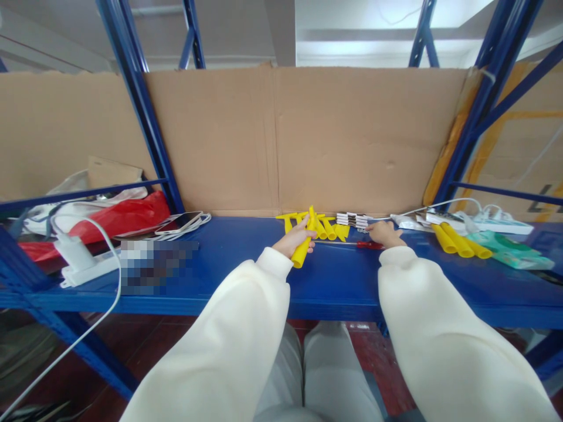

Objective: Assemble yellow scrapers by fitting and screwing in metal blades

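Near the middle of the blue shelf, my left hand [295,239] is closed around a yellow tapered tube [301,252], its wide end toward me. Behind it lie several yellow parts [328,228] against the cardboard. White blocks with dark bits [352,220] sit in a row to their right. My right hand [386,234] is at the right end of these blocks, beside the red handle of a screwdriver [369,245]. Its fingertips are too small to tell whether they hold anything. The screwdriver's shaft points left toward the yellow parts.
Yellow tubes [460,241], a green packet [510,249] and a white power strip [504,225] lie at the right. At the left are a red bag [127,217], a charger block [77,253] and cables. Cardboard [352,135] stands behind, between blue posts.
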Available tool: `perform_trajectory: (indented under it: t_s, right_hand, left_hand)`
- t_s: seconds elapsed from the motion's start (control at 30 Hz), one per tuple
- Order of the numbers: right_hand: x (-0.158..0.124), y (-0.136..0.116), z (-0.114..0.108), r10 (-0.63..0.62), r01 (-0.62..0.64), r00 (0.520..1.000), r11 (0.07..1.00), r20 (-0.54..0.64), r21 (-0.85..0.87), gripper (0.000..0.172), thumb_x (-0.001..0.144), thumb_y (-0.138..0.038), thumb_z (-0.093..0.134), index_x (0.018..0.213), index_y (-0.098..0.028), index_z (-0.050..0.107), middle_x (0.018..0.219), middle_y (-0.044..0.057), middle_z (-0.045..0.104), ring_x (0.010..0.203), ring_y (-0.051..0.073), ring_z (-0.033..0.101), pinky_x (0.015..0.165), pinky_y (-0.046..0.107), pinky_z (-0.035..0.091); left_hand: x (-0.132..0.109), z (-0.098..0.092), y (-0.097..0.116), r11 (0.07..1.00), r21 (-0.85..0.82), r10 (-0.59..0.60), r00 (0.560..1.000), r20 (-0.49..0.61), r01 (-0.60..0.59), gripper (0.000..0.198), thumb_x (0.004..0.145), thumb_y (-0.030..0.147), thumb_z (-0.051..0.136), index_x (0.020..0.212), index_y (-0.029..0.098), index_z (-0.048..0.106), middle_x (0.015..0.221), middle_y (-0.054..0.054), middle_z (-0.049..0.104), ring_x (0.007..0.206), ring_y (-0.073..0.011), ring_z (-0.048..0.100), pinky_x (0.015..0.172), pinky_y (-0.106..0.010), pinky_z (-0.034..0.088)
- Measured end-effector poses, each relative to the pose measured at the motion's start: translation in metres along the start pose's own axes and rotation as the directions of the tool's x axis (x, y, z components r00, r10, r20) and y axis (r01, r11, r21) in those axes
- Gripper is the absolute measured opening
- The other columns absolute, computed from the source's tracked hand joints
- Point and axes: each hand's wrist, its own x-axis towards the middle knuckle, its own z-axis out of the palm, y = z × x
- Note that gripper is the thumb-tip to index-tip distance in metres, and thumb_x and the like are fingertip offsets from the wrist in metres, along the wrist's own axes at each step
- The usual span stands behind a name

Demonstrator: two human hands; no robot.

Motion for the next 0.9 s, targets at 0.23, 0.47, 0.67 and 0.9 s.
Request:
perform_trajectory:
  t_s: [0.23, 0.47, 0.67, 0.9]
  right_hand:
    - [-0.008, -0.013, -0.011, 0.116, -0.105, 0.98, 0.992, 0.162, -0.077, 0.037, 0.079, -0.015, 0.055, 0.105, -0.025, 0.078, 0.134, 0.017, 0.061, 0.134, 0.042, 0.042, 0.105, 0.069, 0.029]
    - [-0.009, -0.019, -0.012, 0.085, -0.06, 0.983, 0.986, 0.162, -0.155, 0.032, 0.081, -0.02, 0.055, 0.105, -0.024, 0.077, 0.129, 0.017, 0.063, 0.13, 0.039, 0.045, 0.103, 0.063, 0.034]
    - [-0.014, -0.026, -0.015, 0.064, -0.036, 0.988, 0.979, 0.138, -0.201, 0.023, 0.082, -0.02, 0.058, 0.093, -0.023, 0.078, 0.117, 0.015, 0.068, 0.125, 0.037, 0.05, 0.1, 0.059, 0.04]
    - [-0.015, -0.031, -0.014, 0.078, -0.038, 0.982, 0.974, 0.171, -0.225, 0.021, 0.083, -0.017, 0.054, 0.088, -0.018, 0.074, 0.113, 0.016, 0.066, 0.123, 0.033, 0.052, 0.103, 0.055, 0.037]
  left_hand:
    - [0.001, 0.001, -0.001, 0.999, -0.041, -0.027, 0.999, 0.035, 0.029, 0.087, 0.091, -0.002, 0.042, 0.161, 0.035, 0.007, 0.069, 0.007, 0.046, 0.041, -0.0051, 0.04, 0.041, -0.017, 0.031]
    - [0.001, 0.001, -0.002, 0.998, -0.009, -0.059, 0.996, 0.062, 0.06, 0.088, 0.09, -0.001, 0.046, 0.161, 0.035, 0.009, 0.067, 0.007, 0.047, 0.041, -0.0053, 0.042, 0.042, -0.016, 0.033]
    - [-0.004, 0.002, 0.0, 0.998, 0.015, -0.063, 0.995, 0.082, 0.062, 0.085, 0.092, -0.001, 0.043, 0.161, 0.035, 0.01, 0.067, 0.007, 0.047, 0.041, -0.0052, 0.042, 0.041, -0.015, 0.032]
    - [-0.004, 0.003, 0.001, 0.996, 0.029, -0.091, 0.991, 0.099, 0.089, 0.083, 0.093, 0.0, 0.043, 0.161, 0.035, 0.01, 0.067, 0.007, 0.047, 0.04, -0.0052, 0.042, 0.04, -0.015, 0.031]
